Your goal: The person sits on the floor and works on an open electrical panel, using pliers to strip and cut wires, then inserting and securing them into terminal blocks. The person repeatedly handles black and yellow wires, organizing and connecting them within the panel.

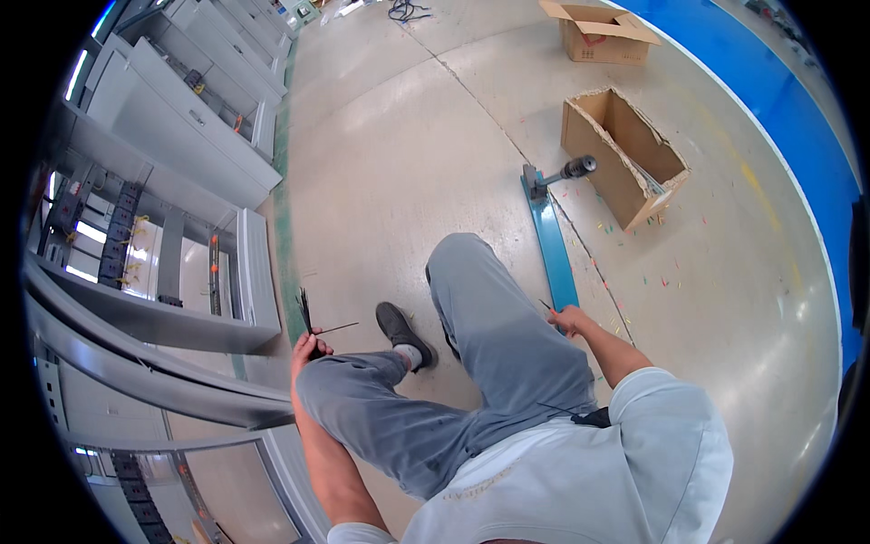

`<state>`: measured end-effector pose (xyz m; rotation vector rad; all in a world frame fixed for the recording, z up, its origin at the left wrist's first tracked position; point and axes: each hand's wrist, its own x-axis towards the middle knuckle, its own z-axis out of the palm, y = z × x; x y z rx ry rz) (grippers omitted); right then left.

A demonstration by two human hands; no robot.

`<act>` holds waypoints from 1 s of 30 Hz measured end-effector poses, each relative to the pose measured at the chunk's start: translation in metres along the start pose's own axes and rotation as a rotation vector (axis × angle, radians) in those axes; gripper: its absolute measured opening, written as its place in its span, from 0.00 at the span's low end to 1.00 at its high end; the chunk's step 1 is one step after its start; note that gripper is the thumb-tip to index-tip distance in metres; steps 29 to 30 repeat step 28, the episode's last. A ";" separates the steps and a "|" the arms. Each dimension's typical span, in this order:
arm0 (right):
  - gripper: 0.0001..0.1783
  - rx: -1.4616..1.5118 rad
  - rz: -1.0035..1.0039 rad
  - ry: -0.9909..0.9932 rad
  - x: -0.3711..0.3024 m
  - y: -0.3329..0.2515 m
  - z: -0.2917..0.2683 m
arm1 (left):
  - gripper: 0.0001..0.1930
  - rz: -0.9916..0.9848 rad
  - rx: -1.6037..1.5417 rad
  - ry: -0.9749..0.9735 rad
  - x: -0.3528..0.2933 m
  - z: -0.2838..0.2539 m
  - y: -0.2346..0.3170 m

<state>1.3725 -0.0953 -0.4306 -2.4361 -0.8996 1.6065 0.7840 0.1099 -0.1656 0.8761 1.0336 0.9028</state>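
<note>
Bright, even light; floor (pixel 408 163) glare; edges bend strongly.

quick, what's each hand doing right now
Left hand: closed on a bunch of thin black cable ties.
Right hand: closed on one thin black cable tie.

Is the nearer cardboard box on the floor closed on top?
No, the nearer cardboard box is open on top, so its brown inside shows.
</note>
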 end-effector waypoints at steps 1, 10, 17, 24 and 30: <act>0.30 0.008 0.016 0.011 0.005 -0.010 -0.004 | 0.12 0.005 -0.019 0.005 0.018 0.003 0.008; 0.30 0.054 0.170 -0.052 0.068 -0.061 -0.013 | 0.12 -0.005 -0.060 -0.055 0.177 -0.005 0.044; 0.28 0.092 0.295 -0.132 0.139 -0.038 0.007 | 0.13 -0.104 0.021 -0.185 0.292 0.033 0.089; 0.27 0.200 0.392 -0.215 0.181 -0.029 0.042 | 0.14 -0.271 0.111 -0.324 0.423 0.019 0.105; 0.30 0.253 0.394 -0.259 0.162 -0.089 0.026 | 0.14 -0.395 0.185 -0.396 0.529 0.002 0.107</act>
